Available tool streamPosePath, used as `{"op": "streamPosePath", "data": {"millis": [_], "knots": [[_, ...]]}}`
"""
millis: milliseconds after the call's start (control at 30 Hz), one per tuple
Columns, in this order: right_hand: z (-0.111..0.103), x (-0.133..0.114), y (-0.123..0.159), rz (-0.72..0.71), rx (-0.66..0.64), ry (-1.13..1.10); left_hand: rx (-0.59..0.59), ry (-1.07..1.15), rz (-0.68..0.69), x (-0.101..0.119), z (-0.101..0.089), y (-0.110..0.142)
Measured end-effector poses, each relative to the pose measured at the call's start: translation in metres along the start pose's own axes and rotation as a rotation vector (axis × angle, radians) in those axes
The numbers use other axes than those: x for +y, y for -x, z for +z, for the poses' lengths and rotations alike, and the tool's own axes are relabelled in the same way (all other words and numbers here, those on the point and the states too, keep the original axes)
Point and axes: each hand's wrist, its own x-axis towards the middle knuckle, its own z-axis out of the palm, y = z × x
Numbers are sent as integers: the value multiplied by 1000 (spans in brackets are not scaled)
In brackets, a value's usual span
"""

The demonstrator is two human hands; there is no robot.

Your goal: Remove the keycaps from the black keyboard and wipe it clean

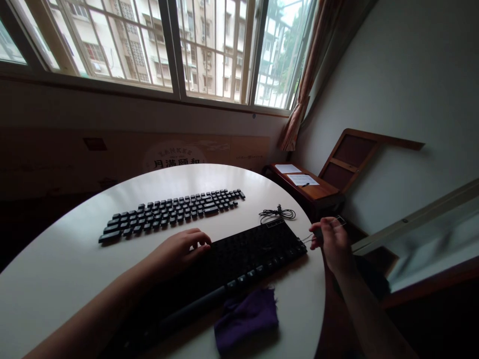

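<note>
A black keyboard (pixel 247 249) lies aslant on the round white bench (pixel 56 279), its lower left part running into deep shadow near the person's left forearm. Most of its visible upper face is a dark bed without caps, while a row of keycaps (pixel 258 271) stands along the near side. The left hand (pixel 185 247) lies at the keyboard's far edge, palm down; its grip is loosely spread, fingers a little bent, with a gap between thumb and forefinger. The right hand (pixel 333 242) is held just off the keyboard's right end, by the rim of the bench, and its grip pinches a small dark wire tool (pixel 317 233) between thumb and fingers. Thin wires reach from the tool towards the keyboard's right corner; whether they touch it I cannot tell. Beyond the keyboard, loose keycaps (pixel 179 207) are laid out in slanting rows, well apart from the right hand. A black cable (pixel 279 213) lies bundled just beside the keyboard's far right corner, and a crumpled purple cloth (pixel 247 319) with a frayed edge rests next to its near side. Past the bench, papers (pixel 303 179) and a pen (pixel 306 185) lie on a wooden chair (pixel 325 189) below the curtain (pixel 299 119)
</note>
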Motion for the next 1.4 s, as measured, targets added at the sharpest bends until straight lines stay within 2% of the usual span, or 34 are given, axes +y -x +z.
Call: {"op": "streamPosePath", "data": {"millis": [100,167,300,567,767,967,1200,1400], "knots": [[-3,-5,2,94,-98,-79,0,-5,3,-1,0,-1],[-7,-6,3,94,-142,-77,0,-10,4,-2,1,-1],[-12,-3,3,54,-163,46,1,-23,15,-4,3,-1],[-9,-1,4,82,-194,160,0,-32,9,-8,5,0],[-17,0,-1,86,-247,347,-10,-40,9,-5,4,0],[-17,-1,-6,146,-353,324,-33,-54,-9,-7,5,-1],[-15,-6,-3,101,-370,419,-28,-56,-28,-8,6,-1],[-14,-1,0,91,-324,437,-22,-52,-32,-8,7,-2]]}}
